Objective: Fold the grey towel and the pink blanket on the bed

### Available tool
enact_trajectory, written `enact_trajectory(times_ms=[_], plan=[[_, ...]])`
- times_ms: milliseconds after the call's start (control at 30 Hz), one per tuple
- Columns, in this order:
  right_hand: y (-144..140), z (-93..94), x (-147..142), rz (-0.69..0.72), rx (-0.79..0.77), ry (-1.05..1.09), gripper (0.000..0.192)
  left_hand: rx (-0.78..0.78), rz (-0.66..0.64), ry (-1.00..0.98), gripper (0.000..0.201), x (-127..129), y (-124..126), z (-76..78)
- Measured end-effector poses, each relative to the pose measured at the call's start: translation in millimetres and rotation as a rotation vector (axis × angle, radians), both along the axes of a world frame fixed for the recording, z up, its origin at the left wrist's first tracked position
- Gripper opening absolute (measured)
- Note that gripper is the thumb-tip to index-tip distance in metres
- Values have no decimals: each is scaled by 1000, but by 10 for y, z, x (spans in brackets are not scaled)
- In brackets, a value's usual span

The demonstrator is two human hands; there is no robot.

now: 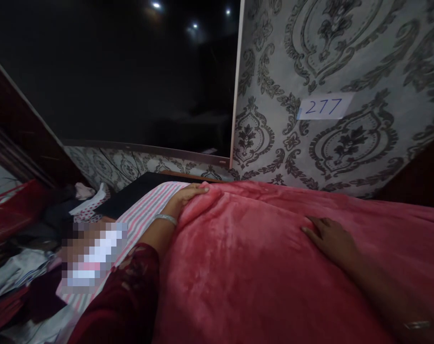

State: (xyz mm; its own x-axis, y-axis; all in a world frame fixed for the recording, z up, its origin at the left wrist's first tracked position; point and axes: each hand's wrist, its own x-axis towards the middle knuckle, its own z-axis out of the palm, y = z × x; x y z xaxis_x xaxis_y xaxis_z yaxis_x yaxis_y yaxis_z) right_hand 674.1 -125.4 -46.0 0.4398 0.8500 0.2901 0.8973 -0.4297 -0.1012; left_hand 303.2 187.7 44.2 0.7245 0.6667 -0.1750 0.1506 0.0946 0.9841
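One camera is sitting on the person's head, looking forward and a little down. It is tilting, so the wall is leaning in the upper right of the frame. It is staying close to the blanket, which is filling the lower middle and right. A dark screen is filling the upper left. Both arms are coming in from the bottom edge.
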Motion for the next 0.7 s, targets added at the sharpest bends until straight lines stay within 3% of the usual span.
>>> enact_trajectory(times_ms=[133,233,367,533,700], plan=[[-41,-10,-70,5,84,-19,59,261,119,49,56,-174,179,152],[-33,-16,-10,18,119,21,58,329,152,54,53,-274,276,218],[15,66,71,-10,31,126,51,333,111,114,59,-262,254,77],[-18,428,-56,33,115,171,33,399,174,166,69,-230,202,-165],[46,890,-141,11,170,96,25,796,319,434,76,-194,275,-49]])
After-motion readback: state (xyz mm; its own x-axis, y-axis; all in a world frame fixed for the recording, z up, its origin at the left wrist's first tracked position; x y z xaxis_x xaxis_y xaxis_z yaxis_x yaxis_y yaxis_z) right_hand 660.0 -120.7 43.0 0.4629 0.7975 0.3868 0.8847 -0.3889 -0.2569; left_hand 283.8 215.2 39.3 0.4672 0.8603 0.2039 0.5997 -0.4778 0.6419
